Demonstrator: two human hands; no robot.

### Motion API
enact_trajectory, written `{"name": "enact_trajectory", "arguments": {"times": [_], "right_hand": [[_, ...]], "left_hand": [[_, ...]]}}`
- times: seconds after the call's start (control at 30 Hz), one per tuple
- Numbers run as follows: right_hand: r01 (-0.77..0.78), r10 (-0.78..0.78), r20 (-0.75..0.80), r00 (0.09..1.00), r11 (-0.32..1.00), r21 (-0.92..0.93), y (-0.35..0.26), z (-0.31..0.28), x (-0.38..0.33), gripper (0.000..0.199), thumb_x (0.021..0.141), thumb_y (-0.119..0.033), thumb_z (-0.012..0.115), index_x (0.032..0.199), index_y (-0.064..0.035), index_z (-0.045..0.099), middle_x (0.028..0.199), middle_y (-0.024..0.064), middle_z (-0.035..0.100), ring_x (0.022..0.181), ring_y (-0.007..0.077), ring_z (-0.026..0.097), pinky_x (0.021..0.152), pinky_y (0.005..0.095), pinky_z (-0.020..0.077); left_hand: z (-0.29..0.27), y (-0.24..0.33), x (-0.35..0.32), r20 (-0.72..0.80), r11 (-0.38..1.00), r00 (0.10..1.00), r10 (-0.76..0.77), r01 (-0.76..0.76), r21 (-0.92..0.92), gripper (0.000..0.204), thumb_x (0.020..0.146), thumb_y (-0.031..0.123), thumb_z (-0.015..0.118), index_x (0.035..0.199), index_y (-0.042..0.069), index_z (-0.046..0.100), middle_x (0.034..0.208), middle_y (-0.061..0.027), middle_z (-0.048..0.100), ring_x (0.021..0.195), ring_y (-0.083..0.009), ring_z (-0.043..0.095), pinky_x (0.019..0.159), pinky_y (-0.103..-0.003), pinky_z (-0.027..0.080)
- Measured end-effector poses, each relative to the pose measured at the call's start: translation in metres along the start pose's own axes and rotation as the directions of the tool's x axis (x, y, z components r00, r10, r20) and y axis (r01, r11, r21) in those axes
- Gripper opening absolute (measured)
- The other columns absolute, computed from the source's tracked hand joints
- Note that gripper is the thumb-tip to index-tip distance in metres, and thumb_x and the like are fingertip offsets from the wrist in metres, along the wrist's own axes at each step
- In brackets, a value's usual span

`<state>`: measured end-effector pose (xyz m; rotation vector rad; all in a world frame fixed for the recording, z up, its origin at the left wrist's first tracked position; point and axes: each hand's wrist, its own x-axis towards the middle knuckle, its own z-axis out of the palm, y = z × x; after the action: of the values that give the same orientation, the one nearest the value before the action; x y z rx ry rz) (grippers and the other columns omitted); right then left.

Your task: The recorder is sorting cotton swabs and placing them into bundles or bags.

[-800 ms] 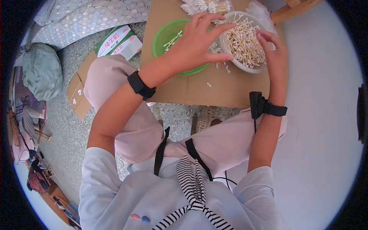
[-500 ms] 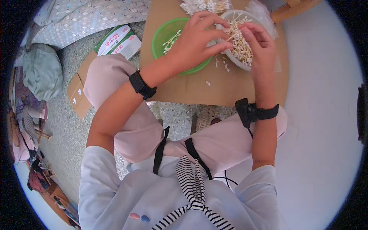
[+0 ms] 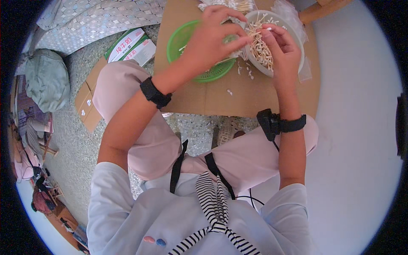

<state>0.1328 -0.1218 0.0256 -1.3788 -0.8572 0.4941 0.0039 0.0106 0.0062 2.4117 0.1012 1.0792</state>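
**Hand Positions at the Cardboard Work Surface**

Speckled terrazzo floor [image 3: 76, 140] surrounds a flat brown cardboard sheet [image 3: 238, 97], which serves as my work surface just beyond my knees. On the sheet stand two containers, side by side: a green plastic basket [image 3: 178, 42] at left and a white bowl [image 3: 297, 63] at right. The bowl holds a heap of thin, pale sticks [image 3: 259, 46]; a few loose white bits [image 3: 244, 70] lie on the cardboard between and near the containers.

My left hand [image 3: 210, 40] hovers over the green basket, fingers curled, with thumb and fingertips reaching right toward the bowl's rim. Whether it pinches a stick, I cannot tell. My right hand [image 3: 282, 46] sits over the bowl, fingers bent, pinching one pale stick at its far tip. Both fingertips nearly meet above the bowl's left edge.

Far left on the floor lie a green-and-white carton [image 3: 129, 44], folded cardboard [image 3: 87, 104] and a grey-green bag [image 3: 44, 78].
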Motion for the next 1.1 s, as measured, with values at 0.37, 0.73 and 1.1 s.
{"name": "enact_trajectory", "arguments": {"times": [0.37,0.73,1.1], "right_hand": [[-0.067,0.157,0.292,0.943,0.953,-0.296,0.016,-0.001,-0.004,0.018,0.089,-0.02,0.066,0.095,-0.0041,0.069,0.084,0.0021,0.069,0.08,0.0081,0.061,0.074,0.0234,0.0479],[-0.044,0.05,0.078,0.996,0.995,-0.087,0.016,-0.002,0.0,0.018,0.09,-0.018,0.065,0.097,-0.0015,0.066,0.087,0.0018,0.067,0.076,0.0084,0.06,0.071,0.0219,0.048],[-0.114,0.115,0.016,0.993,0.955,0.274,0.017,-0.012,0.003,0.022,0.092,-0.016,0.062,0.105,0.0002,0.063,0.102,0.012,0.069,0.065,0.0104,0.06,0.062,0.0224,0.0509]], "left_hand": [[-0.016,0.005,0.011,-0.046,0.988,0.99,-0.13,0.126,-0.086,0.016,0.081,0.02,0.071,0.079,0.006,0.066,0.108,-0.0101,0.058,0.109,-0.0286,0.048,0.095,-0.041,0.036],[-0.01,0.006,0.015,-0.118,0.971,0.976,-0.183,0.161,-0.175,0.013,0.083,0.016,0.068,0.085,0.003,0.064,0.107,-0.0108,0.059,0.106,-0.0274,0.052,0.093,-0.04,0.038],[0.009,0.008,0.0,-0.029,0.967,0.997,-0.077,0.068,-0.246,0.018,0.087,0.023,0.065,0.098,0.009,0.068,0.102,-0.0068,0.064,0.103,-0.0245,0.056,0.095,-0.037,0.039]]}}
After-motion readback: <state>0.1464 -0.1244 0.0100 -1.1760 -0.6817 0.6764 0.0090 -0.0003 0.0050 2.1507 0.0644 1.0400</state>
